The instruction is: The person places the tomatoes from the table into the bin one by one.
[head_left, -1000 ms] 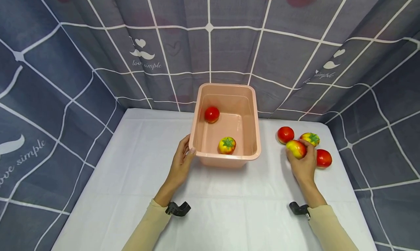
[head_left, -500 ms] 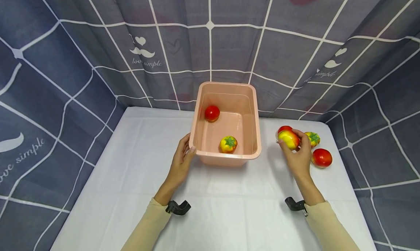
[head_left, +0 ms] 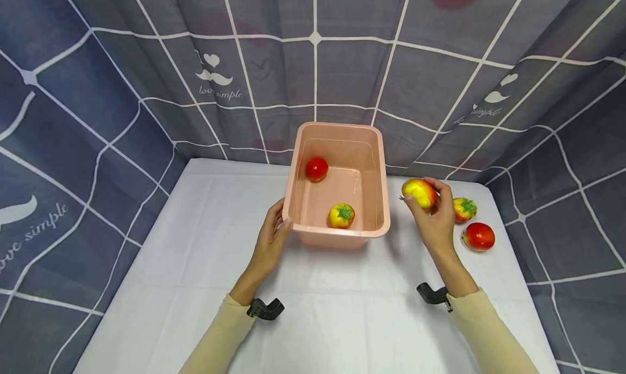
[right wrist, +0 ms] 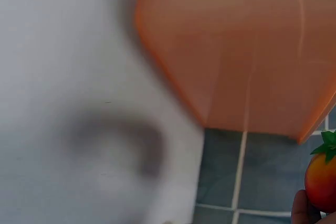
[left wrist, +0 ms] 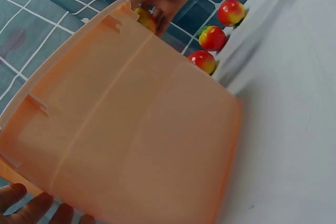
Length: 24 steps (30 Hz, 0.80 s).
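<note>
Right hand [head_left: 432,219] is lifted off the tabletop [head_left: 205,243] with its fingers wrapped round a yellow-red toy tomato [head_left: 419,192], holding it just right of the pink plastic tub [head_left: 337,235], about level with the rim. The right wrist view only catches that tomato at the bottom right corner, cut off by the frame, with a fingertip under it, and the rest there is pretty blurry.

Left hand [head_left: 271,239] sits against the tub's near left corner, thumb on the rim and fingers against the outer wall. The left wrist view shows only a few fingertips at the bottom edge, so I can't tell how tight the grip is.

Inside the tub, a yellow tomato with a green stem [head_left: 341,215] lies nearest the left hand and a red tomato [head_left: 317,168] farther back. Beyond the right hand are two more: a yellowish one [head_left: 464,209], partly hidden by the fingers, and a red one [head_left: 479,236] on the tabletop. The left wrist view shows three there, so one is hidden behind the hand in the head view.
</note>
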Each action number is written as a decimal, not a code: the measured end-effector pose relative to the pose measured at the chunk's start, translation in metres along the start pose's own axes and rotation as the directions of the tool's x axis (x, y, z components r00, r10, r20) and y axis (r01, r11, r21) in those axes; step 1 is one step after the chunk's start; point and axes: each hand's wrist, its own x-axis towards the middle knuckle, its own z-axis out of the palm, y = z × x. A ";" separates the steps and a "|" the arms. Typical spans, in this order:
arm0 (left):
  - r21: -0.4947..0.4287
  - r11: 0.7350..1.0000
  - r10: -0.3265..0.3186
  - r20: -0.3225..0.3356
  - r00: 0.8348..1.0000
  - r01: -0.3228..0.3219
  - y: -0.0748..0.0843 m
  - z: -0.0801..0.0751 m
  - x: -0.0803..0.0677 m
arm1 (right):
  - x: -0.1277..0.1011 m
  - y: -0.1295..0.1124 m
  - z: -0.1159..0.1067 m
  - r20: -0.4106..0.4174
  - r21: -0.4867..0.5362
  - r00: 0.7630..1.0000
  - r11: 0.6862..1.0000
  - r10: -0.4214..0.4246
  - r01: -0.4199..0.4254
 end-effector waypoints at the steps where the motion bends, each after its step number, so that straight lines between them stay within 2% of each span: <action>1: 0.001 1.000 0.004 -0.002 1.000 -0.004 0.000 0.000 0.000 | 0.001 -0.003 0.002 0.008 0.009 1.000 1.000 -0.011 0.011; 8: -0.026 1.000 0.014 0.003 1.000 -0.014 0.000 0.000 0.000 | 0.009 -0.025 0.020 0.042 0.071 0.996 0.995 -0.078 0.075; 15: -0.011 1.000 0.010 0.002 1.000 -0.010 -0.001 -0.001 0.000 | 0.018 -0.037 0.039 0.099 0.051 0.989 0.993 -0.111 0.106; 21: -0.010 1.000 -0.001 0.005 1.000 0.001 -0.001 -0.001 0.000 | 0.022 -0.046 0.052 0.194 0.026 0.968 0.987 -0.159 0.157; 24: -0.011 1.000 0.001 0.004 1.000 -0.001 -0.002 -0.001 0.000 | 0.025 -0.049 0.056 0.265 -0.015 0.947 0.982 -0.180 0.190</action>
